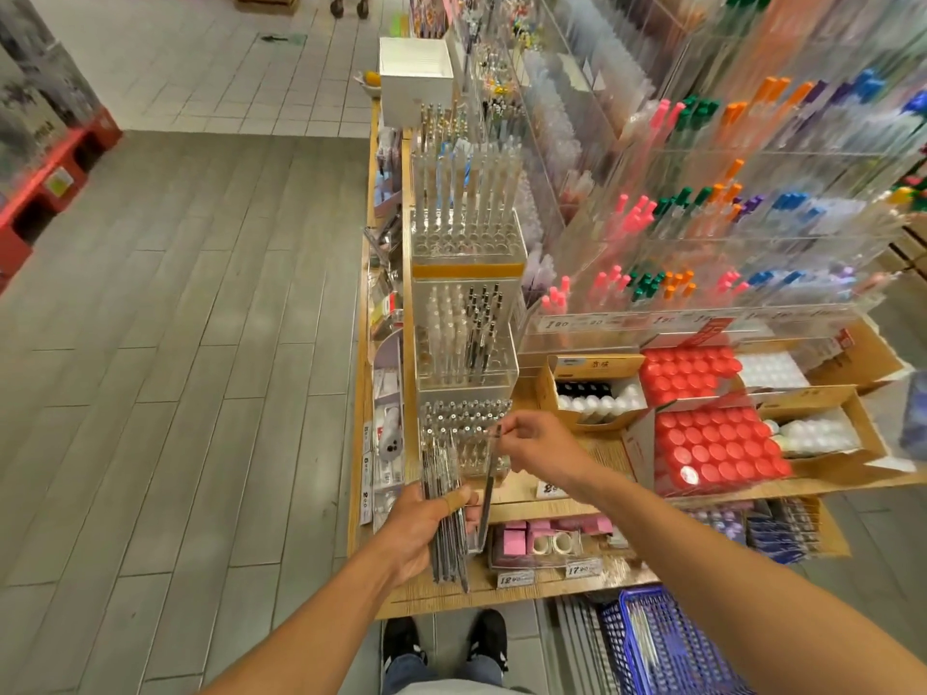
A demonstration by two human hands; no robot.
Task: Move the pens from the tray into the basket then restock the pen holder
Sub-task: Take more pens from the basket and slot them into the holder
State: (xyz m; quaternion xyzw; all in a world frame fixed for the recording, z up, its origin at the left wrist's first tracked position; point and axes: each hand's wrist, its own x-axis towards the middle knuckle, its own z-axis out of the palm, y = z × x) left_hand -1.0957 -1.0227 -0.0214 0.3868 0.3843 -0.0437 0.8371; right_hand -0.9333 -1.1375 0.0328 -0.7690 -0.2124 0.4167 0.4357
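At the shop shelf (552,499) we clamp the left hand (421,524) round a slippery pen bundle (444,514), right hand (531,438) pinching one light pen (489,486) near its top.

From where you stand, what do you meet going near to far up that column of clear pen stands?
Bundle of pens in the left hand → nearest pen holder → holder with black pens → holder with white pens → white box.

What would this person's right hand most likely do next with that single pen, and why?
Probably lower the single pen into an empty hole of the clear pen holder. The right hand pinches the pen's top beside the holder, whose near rows look partly unfilled, while the left hand grips a bundle of pens waiting their turn.
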